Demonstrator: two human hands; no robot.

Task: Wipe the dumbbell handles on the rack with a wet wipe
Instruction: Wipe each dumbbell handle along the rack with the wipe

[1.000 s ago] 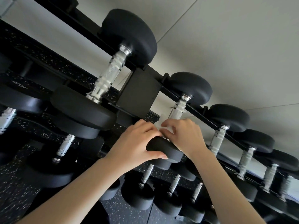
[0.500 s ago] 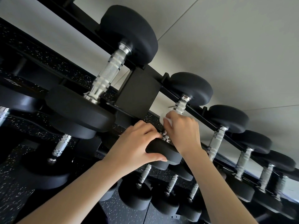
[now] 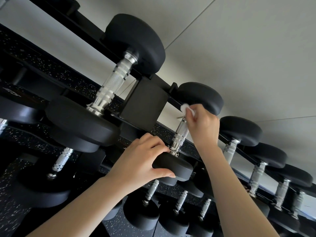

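One knurled chrome dumbbell handle (image 3: 180, 133) on the black rack (image 3: 145, 103) is mid-wipe: right grip (image 3: 203, 129) pinches a white wet wipe (image 3: 185, 107) at its top, left grip (image 3: 142, 161) clasps its black head (image 3: 178, 167). Others seemingly remain.

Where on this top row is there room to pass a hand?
Free: the gap between the black square rack bracket and the knurled chrome handle. Crowded: right of it, the right hand pinching the white wipe; below, the left hand gripping the black rubber head.

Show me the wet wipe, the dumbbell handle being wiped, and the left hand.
wet wipe (image 3: 184, 106), head view, white bunch above the fingers.
dumbbell handle (image 3: 180, 134), head view, knurled middle.
left hand (image 3: 142, 163), head view, back of the hand.
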